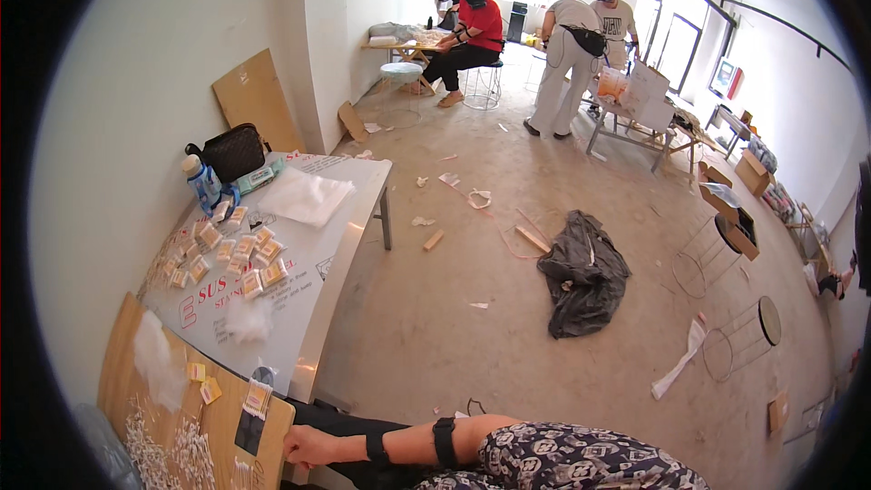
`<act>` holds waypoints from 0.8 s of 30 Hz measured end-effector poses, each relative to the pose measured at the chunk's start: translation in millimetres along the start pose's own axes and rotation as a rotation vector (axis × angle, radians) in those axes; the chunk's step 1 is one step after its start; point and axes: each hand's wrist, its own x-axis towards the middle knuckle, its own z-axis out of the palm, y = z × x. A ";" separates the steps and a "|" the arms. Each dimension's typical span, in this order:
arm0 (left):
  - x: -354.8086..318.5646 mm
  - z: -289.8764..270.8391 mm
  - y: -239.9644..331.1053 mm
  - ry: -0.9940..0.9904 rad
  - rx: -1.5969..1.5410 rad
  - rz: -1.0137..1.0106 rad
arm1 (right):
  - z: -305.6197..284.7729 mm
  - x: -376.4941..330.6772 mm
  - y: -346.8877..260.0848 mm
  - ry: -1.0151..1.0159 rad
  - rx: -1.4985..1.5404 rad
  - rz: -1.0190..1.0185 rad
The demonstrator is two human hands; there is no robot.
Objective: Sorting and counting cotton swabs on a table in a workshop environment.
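My right hand [308,446] is at the right edge of a wooden board [272,440], its fingers curled in; whatever they may hold is hidden. My left hand is out of the picture. Close to my right hand, a small clear pack of cotton swabs [258,399] lies by a dark flat rectangle [249,433]. Loose white cotton swabs [190,454] are strewn over the board. Two small yellow packs or cards [210,389] and a crumpled clear plastic bag [159,367] lie farther up it.
A film-covered grey table [304,308] adjoins the board, bearing several swab packs [245,249], clear bags [308,197], a blue bottle [201,177] and a black bag [234,154]. On the floor are a dark plastic sheet [585,277] and wire stools [769,321]. Several people work farther back.
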 end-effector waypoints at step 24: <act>-107.8 -452.3 -60.8 0.745 -0.206 -1.042 | -19.7 1.3 -6.0 -0.045 0.018 0.392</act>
